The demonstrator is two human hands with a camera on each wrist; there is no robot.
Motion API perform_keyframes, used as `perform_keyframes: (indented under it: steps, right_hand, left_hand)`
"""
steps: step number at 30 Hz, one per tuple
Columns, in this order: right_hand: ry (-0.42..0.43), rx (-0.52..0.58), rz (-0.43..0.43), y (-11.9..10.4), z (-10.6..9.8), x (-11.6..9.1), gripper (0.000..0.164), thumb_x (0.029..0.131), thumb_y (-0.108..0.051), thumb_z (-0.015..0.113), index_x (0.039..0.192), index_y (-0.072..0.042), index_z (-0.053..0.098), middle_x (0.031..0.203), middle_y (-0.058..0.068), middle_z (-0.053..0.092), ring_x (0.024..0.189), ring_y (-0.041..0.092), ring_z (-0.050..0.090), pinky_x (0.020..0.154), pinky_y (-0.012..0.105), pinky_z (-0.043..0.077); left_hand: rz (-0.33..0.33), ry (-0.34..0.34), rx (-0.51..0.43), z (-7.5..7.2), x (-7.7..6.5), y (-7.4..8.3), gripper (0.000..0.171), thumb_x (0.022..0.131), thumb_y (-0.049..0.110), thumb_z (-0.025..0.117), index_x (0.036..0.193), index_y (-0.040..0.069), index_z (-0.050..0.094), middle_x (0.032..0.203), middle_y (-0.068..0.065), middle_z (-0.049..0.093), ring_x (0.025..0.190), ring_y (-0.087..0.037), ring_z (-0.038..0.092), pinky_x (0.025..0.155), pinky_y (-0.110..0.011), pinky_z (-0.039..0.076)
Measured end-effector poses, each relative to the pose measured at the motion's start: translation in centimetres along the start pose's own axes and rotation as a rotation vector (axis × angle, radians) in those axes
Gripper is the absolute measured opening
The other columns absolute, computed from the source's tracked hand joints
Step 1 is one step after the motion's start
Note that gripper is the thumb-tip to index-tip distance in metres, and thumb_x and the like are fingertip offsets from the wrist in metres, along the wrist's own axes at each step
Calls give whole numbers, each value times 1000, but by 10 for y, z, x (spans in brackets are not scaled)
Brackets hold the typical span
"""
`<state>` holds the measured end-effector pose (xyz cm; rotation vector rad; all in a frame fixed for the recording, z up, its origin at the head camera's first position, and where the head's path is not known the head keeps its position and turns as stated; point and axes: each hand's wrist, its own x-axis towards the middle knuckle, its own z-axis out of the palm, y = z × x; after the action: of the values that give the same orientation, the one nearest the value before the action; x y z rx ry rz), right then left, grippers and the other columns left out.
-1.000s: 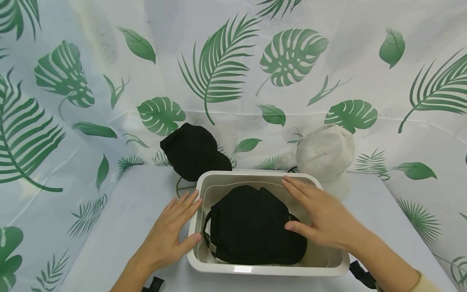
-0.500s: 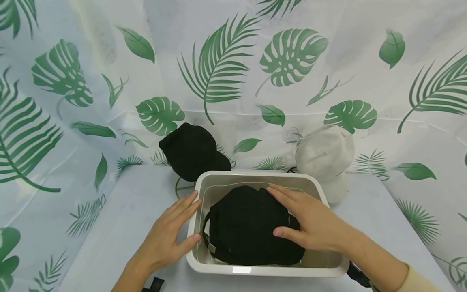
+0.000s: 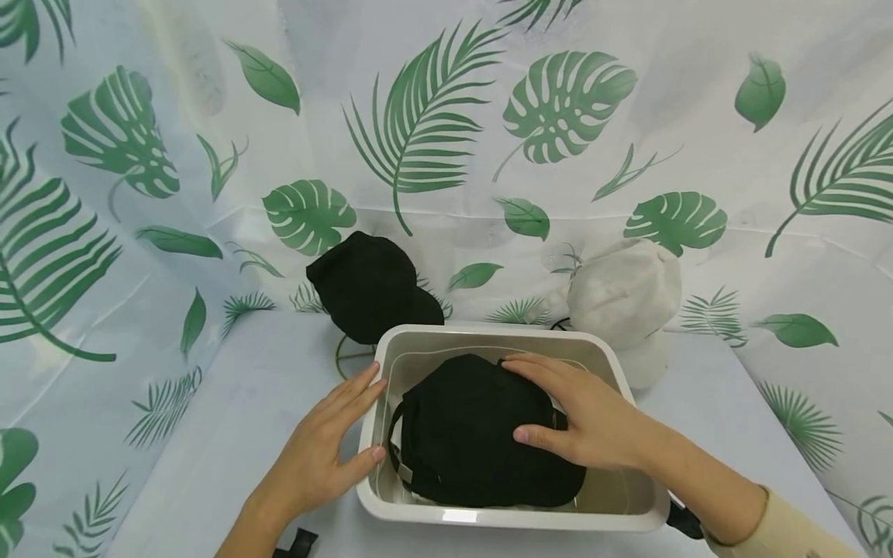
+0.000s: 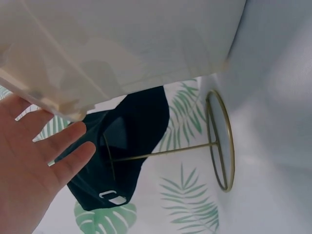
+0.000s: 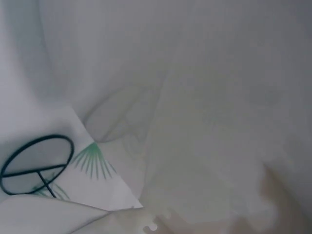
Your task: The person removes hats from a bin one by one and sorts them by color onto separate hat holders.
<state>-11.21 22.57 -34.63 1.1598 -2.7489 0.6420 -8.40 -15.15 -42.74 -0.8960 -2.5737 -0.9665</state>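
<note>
A black cap (image 3: 467, 434) lies crown up in a white plastic bin (image 3: 544, 518), its back strap toward the left wall. My right hand (image 3: 593, 422) reaches over the bin's right side, with fingers and thumb spread along the cap's right part. In the right wrist view the bin's pale wall (image 5: 204, 122) covers most of the picture and hides that hand's fingers. My left hand (image 3: 317, 442) has its straight fingers at the bin's left rim. The left wrist view shows the same hand (image 4: 34, 156) with fingertips against the bin's outer edge.
Behind the bin, a second black cap (image 3: 370, 287) hangs on a gold wire stand (image 4: 222, 141) at the left. An off-white cap (image 3: 621, 291) sits at the back right, near a dark stand base (image 5: 36, 165). Leaf-printed cloth (image 3: 432, 256) backs the table.
My right hand has moved left and inward, from the bin's right side onto the black cap. The left hand stays at the rim.
</note>
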Motion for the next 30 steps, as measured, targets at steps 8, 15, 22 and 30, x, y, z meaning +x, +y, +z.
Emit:
perform_keyframes:
  steps: [8,15,22,30]
  right_hand:
    - [20,101,-15,-2,0,7,66,90,-36,83,148,-19,57,143,-9,58,125,16,61,100,48,53]
    - [61,170,-79,-2,5,14,63,87,-28,87,143,-16,61,130,-14,65,109,7,65,92,34,55]
    - [106,149,-89,-1,7,15,59,82,-23,91,135,-16,66,121,-13,70,101,5,68,85,35,59]
    - [149,148,-85,-1,9,16,51,79,-18,92,125,-15,70,113,-11,73,92,6,69,77,34,60]
  left_hand:
    - [2,8,-17,0,0,-2,75,92,30,73,159,11,46,170,-3,32,152,-31,38,114,-62,39]
    - [0,14,-34,1,-1,-3,74,92,30,72,158,10,47,170,-3,32,151,-31,39,113,-63,40]
    - [-5,4,-39,1,-1,-3,75,92,29,73,159,11,46,170,-4,31,152,-31,38,113,-62,40]
    - [11,28,-44,2,-1,-3,74,92,30,71,159,11,46,170,-4,32,152,-31,39,113,-63,40]
